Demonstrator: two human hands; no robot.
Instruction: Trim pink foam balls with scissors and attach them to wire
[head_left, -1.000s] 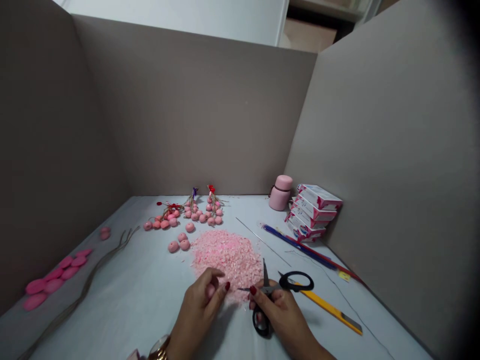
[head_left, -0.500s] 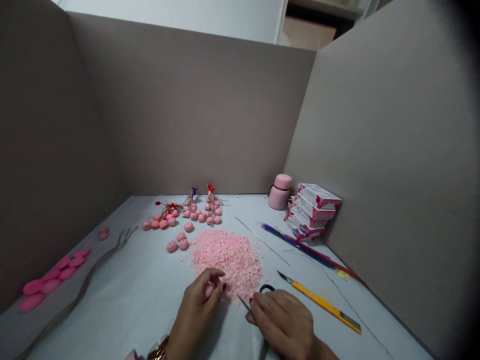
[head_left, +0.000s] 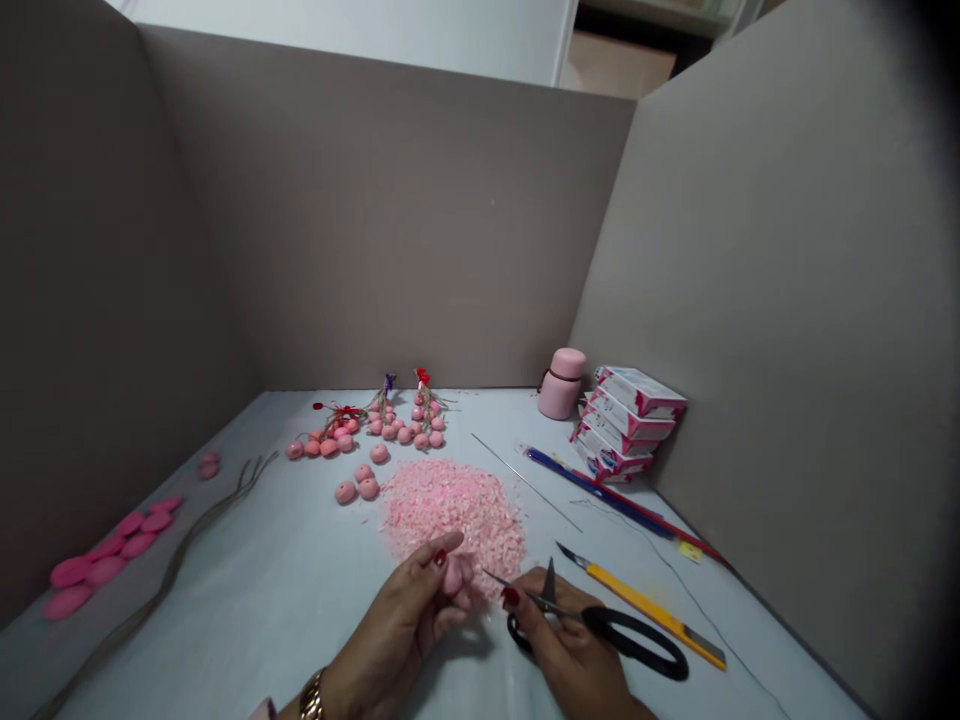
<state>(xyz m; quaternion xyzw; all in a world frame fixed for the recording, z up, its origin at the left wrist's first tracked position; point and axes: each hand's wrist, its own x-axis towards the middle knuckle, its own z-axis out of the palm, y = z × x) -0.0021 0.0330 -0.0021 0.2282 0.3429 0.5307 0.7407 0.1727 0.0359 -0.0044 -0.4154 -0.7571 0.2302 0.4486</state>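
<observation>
My left hand (head_left: 405, 625) is closed around a small pink clay piece (head_left: 454, 574), pinched between thumb and fingers just in front of the pile of pink clippings (head_left: 453, 510). My right hand (head_left: 566, 650) grips black-handled scissors (head_left: 600, 625); their blades are apart and point left toward the pink piece, the tips a short gap from it.
A yellow craft knife (head_left: 645, 605) lies right of the scissors. Behind it lie a thin wire (head_left: 525, 482), blue and red sticks (head_left: 600, 490), stacked boxes (head_left: 626, 420) and a pink jar (head_left: 561, 384). Pink balls (head_left: 356, 488), finished clusters (head_left: 390, 420), pink discs (head_left: 105, 555) and stems (head_left: 172, 570) lie left. Grey partitions enclose the table.
The left hand turned palm-up and lifted the pink piece into view. The right hand swung the scissors round, so the handles now lie to the right and the blades point at the piece.
</observation>
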